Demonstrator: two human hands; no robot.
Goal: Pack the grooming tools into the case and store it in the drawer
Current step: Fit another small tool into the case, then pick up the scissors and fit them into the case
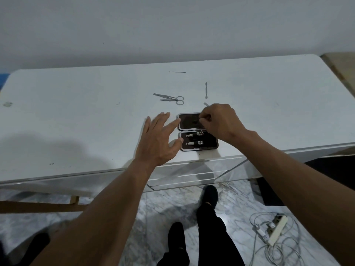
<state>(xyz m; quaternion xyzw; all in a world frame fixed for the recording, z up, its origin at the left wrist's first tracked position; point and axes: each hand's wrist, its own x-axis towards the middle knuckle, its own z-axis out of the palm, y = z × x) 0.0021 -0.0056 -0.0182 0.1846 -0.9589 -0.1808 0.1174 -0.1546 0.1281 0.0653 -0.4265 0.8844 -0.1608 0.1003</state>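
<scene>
A dark grooming case [190,123] with a silver rim lies open near the front edge of the white dresser top [76,112]. Its near half holds two nail clippers [194,139] under straps. My right hand [219,121] hovers over the far half with fingers pinched; a thin metal tool [206,104] pokes out behind it, and I cannot tell whether the fingers hold it. My left hand [159,139] is spread open, fingertips touching the case's left edge. Small scissors [172,98], a two-ended metal tool [206,90] and a thin pick [177,72] lie loose further back.
The dresser's mirrored drawer fronts [184,177] face me below the top's front edge, all closed. My legs in dark trousers stand on the marble floor. A power strip [276,230] with tangled cables lies on the floor at the right. The wall runs behind the dresser.
</scene>
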